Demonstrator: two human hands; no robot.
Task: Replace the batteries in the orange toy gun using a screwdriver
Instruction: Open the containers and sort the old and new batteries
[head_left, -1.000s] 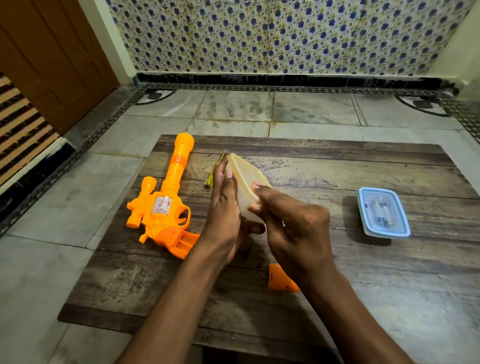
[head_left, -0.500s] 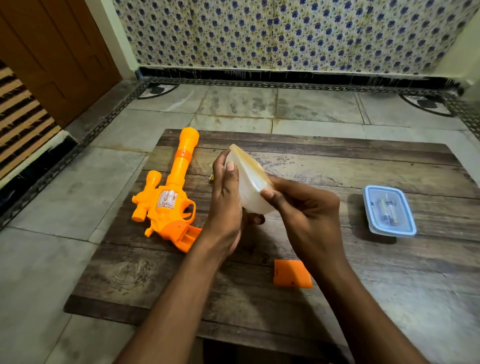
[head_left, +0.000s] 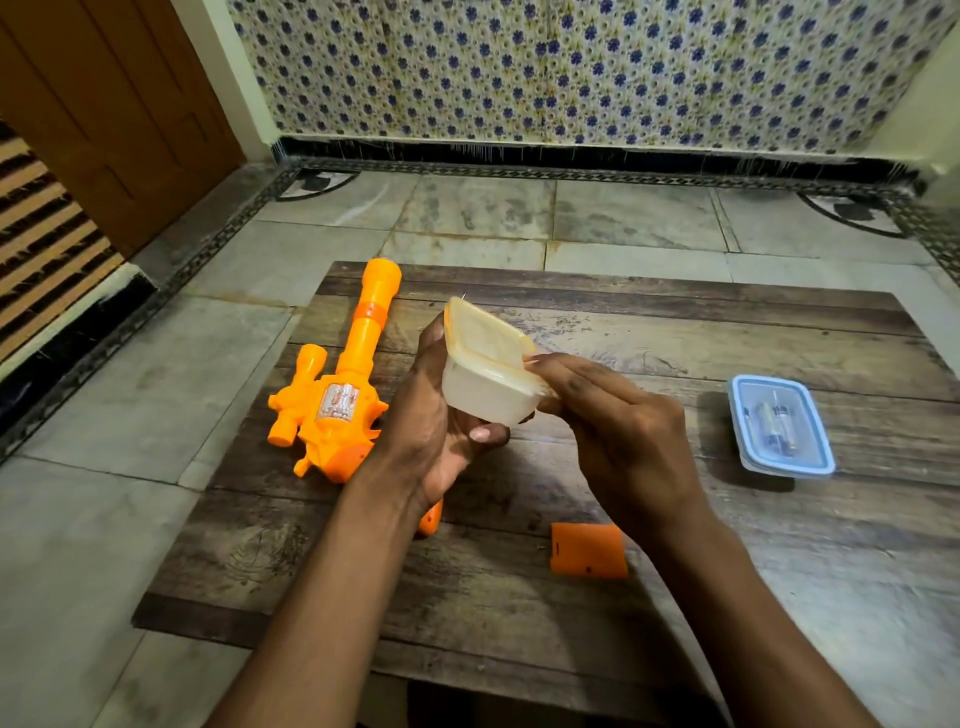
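Observation:
The orange toy gun (head_left: 337, 384) lies on the left of a low wooden table (head_left: 727, 571), barrel pointing away. Its loose orange battery cover (head_left: 588, 550) lies near the table's front. My left hand (head_left: 431, 431) grips a small translucent container (head_left: 485, 382) from below, held tilted above the table. The container's yellowish lid (head_left: 485, 332) sits on top. My right hand (head_left: 618, 436) pinches the lid's near corner with its fingertips. A blue-lidded box (head_left: 779, 426) with batteries inside sits at the right. No screwdriver shows in this view.
The table stands on a grey tiled floor (head_left: 104, 519). A wall with blue flower tiles (head_left: 571, 67) runs behind it. At the far left are a brown wooden door (head_left: 104, 114) and a slatted panel (head_left: 41, 254).
The container has turned from edge-on to tilted with its lid facing up and right. My right fingers have moved onto the lid's near corner. The screwdriver behind the hands no longer shows.

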